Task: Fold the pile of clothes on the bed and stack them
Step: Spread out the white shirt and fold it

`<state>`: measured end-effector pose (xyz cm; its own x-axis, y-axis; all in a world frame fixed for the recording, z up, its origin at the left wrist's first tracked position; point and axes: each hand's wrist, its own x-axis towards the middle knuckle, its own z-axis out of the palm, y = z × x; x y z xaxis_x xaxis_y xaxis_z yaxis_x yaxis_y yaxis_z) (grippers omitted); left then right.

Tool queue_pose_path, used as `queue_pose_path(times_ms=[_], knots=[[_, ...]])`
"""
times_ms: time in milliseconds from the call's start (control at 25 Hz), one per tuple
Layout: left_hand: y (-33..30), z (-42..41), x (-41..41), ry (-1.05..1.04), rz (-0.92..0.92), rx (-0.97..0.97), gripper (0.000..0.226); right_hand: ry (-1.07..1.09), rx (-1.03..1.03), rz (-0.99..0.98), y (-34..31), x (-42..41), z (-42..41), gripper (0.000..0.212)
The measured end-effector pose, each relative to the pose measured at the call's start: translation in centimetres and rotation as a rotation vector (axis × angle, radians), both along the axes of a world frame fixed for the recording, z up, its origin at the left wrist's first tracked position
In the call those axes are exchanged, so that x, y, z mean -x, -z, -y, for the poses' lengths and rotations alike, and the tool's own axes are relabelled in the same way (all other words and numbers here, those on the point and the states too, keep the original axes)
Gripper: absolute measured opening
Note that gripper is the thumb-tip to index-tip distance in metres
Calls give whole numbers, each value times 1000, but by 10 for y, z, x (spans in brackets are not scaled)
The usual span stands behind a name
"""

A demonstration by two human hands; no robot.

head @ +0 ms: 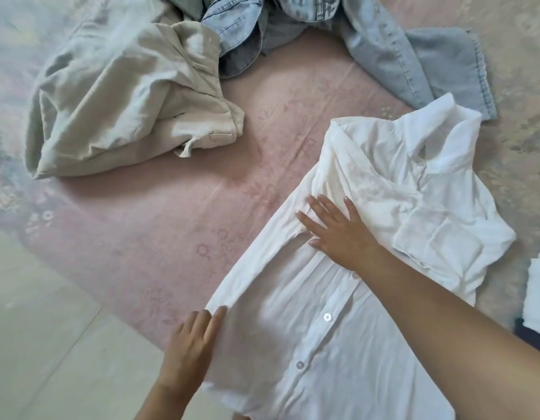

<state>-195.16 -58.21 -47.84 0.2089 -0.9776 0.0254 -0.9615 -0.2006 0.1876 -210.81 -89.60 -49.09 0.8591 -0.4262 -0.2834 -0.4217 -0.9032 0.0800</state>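
A white shirt (338,298) lies button-side up at five o'clock on the pink bed (178,225), its lower hem near the bed's edge at seven o'clock, with bare sheet open toward nine. The right hand (335,228) presses flat on it, fingers spread wide; the left hand (193,338) lies with straight fingers along its folded left edge. A beige garment (123,95) sits at ten o'clock, a denim garment (368,40) at twelve.

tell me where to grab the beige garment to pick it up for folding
Judging by its pose, take the beige garment by the thick seamed edge with the small loop, at its near right corner, coming from the bare pink bedspread side. The rest is crumpled and gives no clean edge.
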Motion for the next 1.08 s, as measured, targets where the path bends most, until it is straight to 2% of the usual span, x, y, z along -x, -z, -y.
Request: queue_pose_path(times_ms=[120,160,200,280,320,360,480,600,680,760,880,960,1000,1080], knots=[[3,-16,5,103,-63,-243,89,131,-42,-57,-1,8,-2,75],[7,-19,6,102,-91,-295,90,136,-83,-140,0,10,0,73],[10,-21,7,103,-102,-334,80,155,-136,-228,-3,11,2,70],[4,-16,8,69,-113,-358,48,190,-181,-184,-10,12,3,69],[-2,-9,10,30,-107,-341,37,203,-174,-139,-10,16,3,68],[-10,5,13,-3,-92,-297,36,235,-180,-147,-10,20,4,65],[-23,82,25,39,-83,-59,46,410,-87,-114,-13,45,15,63],[-6,188,46,216,-132,35,53,532,-297,-283,-12,72,30,65],[9,252,60,297,-111,20,59,485,-348,-152,-14,82,37,68],[19,304,70,336,-30,-9,61,523,-293,66,-17,90,53,70],[27,367,88,397,82,-121,64,722,-171,262,-16,113,104,56],[36,392,101,440,123,-251,69,856,-150,332,-13,122,155,59],[42,400,106,440,110,-324,69,942,-170,382,-13,125,183,66],[52,401,110,429,134,-310,66,1150,-381,560,-18,126,233,75]])
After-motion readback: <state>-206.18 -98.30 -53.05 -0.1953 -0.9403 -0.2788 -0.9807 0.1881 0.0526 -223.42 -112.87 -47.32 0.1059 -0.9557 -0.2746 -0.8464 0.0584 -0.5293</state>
